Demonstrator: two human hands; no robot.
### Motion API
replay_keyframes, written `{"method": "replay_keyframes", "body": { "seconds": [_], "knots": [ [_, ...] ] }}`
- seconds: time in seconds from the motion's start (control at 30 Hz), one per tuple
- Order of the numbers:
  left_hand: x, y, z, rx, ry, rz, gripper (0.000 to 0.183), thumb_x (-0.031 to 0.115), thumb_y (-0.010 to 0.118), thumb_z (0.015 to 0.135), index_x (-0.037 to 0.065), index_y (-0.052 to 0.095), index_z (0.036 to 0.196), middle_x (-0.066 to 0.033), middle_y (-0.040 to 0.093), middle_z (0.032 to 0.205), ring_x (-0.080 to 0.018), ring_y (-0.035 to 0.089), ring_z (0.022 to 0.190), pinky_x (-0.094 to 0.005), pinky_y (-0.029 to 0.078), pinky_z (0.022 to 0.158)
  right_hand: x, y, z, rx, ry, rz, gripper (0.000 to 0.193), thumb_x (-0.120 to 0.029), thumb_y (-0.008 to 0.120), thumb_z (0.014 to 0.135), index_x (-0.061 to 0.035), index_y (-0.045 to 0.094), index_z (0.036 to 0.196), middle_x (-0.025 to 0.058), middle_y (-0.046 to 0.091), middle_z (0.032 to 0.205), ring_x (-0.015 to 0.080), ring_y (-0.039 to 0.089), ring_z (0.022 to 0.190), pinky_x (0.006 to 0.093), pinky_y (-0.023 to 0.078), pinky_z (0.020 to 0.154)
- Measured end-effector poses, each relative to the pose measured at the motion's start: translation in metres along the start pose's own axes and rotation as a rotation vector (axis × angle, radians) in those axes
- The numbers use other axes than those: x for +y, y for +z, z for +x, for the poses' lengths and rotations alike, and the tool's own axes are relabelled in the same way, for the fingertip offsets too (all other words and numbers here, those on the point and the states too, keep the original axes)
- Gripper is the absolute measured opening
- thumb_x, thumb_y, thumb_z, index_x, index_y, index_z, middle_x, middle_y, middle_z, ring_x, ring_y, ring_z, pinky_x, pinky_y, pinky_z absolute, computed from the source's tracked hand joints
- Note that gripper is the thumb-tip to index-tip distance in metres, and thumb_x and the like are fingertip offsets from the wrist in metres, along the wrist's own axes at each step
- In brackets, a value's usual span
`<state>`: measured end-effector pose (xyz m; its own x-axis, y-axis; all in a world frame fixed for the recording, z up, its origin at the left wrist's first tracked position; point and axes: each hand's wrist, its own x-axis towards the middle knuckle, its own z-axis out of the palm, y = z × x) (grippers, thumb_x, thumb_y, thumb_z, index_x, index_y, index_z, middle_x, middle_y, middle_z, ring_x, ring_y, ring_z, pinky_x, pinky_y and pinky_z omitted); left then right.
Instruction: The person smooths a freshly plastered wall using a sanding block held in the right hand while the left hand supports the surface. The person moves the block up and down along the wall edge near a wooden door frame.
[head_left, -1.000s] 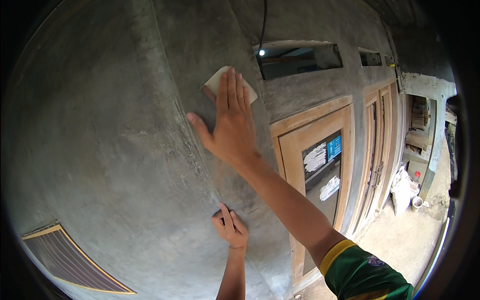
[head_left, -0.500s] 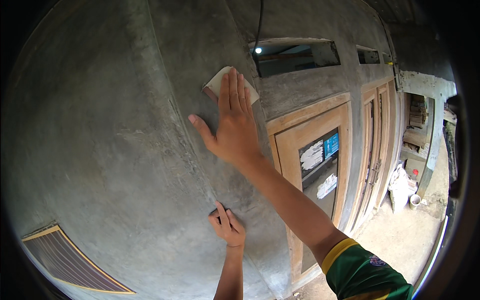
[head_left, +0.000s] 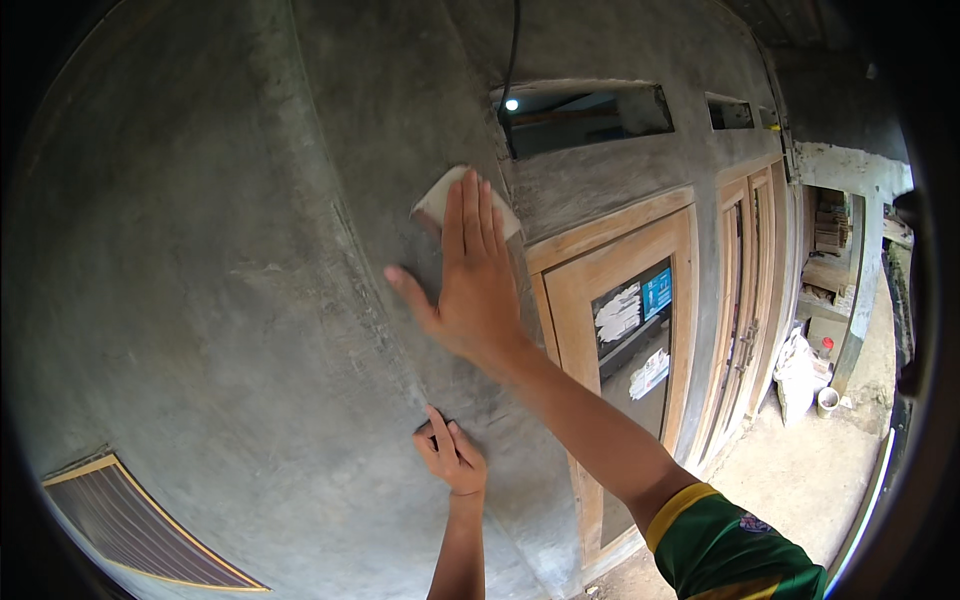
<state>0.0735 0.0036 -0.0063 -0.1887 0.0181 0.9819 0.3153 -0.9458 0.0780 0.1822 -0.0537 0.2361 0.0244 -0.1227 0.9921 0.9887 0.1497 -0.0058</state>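
My right hand (head_left: 480,290) lies flat over a sheet of sandpaper (head_left: 432,198), pressing it against the grey plastered wall (head_left: 200,300). Its fingers point up and the thumb sticks out to the left. The pale back of the sheet shows beside the fingers, with a reddish-brown edge at its lower left. Lower down, my left hand (head_left: 452,455) rests against the wall beside a vertical ridge. Its fingers are curled except for one that points up; whatever they may hold is hidden.
Right of my hands stands a wooden-framed door (head_left: 560,290) with torn stickers on its glass, below a narrow window opening (head_left: 600,118). A black cable (head_left: 514,50) hangs above. A white sack (head_left: 797,375) and a bucket (head_left: 828,402) stand farther off. A framed vent (head_left: 150,525) is at lower left.
My right hand and the sandpaper have slid a short way down the wall. My left hand stays at almost the same place.
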Motion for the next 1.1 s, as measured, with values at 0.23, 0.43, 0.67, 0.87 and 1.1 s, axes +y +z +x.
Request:
{"method": "replay_keyframes", "body": {
  "seconds": [0.23, 0.43, 0.67, 0.87, 1.1],
  "knots": [
    [-0.002, -0.001, 0.0, -0.001, 0.009, 0.01, 0.046, 0.002, 0.059, 0.109, -0.011, 0.06, 0.153, -0.0127, 0.054, 0.1, -0.0237, 0.049, 0.081, -0.0353, 0.039, 0.068, 0.01, -0.015, 0.026, 0.028, -0.101, 0.032, 0.104, -0.053, 0.071, 0.103, 0.019, 0.029, 0.165, 0.0417, 0.031, 0.171, 0.056, 0.029, 0.162, 0.0631, 0.028, 0.131],
    [-0.001, -0.001, 0.0, 0.006, -0.001, 0.004, 0.046, 0.001, 0.059, 0.108, -0.01, 0.06, 0.153, -0.0119, 0.054, 0.099, -0.0238, 0.049, 0.081, -0.0358, 0.039, 0.068, 0.04, -0.015, 0.013, -0.042, -0.109, 0.051, 0.102, -0.051, 0.074, 0.102, 0.017, 0.032, 0.164, 0.0387, 0.034, 0.172, 0.054, 0.03, 0.163, 0.0613, 0.028, 0.132],
    [-0.001, 0.001, 0.0, 0.02, 0.016, -0.007, 0.046, 0.001, 0.059, 0.108, -0.01, 0.061, 0.153, -0.0115, 0.054, 0.099, -0.0237, 0.049, 0.082, -0.0359, 0.04, 0.068, 0.052, -0.019, 0.035, -0.012, -0.154, -0.057, 0.105, -0.054, 0.075, 0.1, 0.0121, 0.03, 0.168, 0.0333, 0.03, 0.176, 0.0503, 0.028, 0.164, 0.0589, 0.032, 0.131],
    [-0.003, 0.001, -0.001, 0.013, 0.011, 0.006, 0.046, 0.001, 0.059, 0.109, -0.01, 0.061, 0.153, -0.0113, 0.054, 0.1, -0.0224, 0.049, 0.083, -0.035, 0.039, 0.069, 0.059, -0.035, 0.027, -0.206, -0.21, -0.056, 0.104, -0.055, 0.076, 0.099, 0.0114, 0.033, 0.167, 0.0318, 0.032, 0.175, 0.0482, 0.032, 0.164, 0.0588, 0.033, 0.131],
    [-0.001, 0.0, 0.0, 0.012, 0.007, -0.019, 0.046, 0.001, 0.06, 0.108, -0.01, 0.06, 0.153, -0.0112, 0.054, 0.1, -0.0227, 0.048, 0.083, -0.0349, 0.039, 0.069, 0.09, -0.019, 0.038, -0.099, -0.314, 0.007, 0.104, -0.052, 0.078, 0.099, 0.0071, 0.03, 0.17, 0.0285, 0.032, 0.177, 0.0476, 0.03, 0.164, 0.0584, 0.033, 0.131]
  ]
}}
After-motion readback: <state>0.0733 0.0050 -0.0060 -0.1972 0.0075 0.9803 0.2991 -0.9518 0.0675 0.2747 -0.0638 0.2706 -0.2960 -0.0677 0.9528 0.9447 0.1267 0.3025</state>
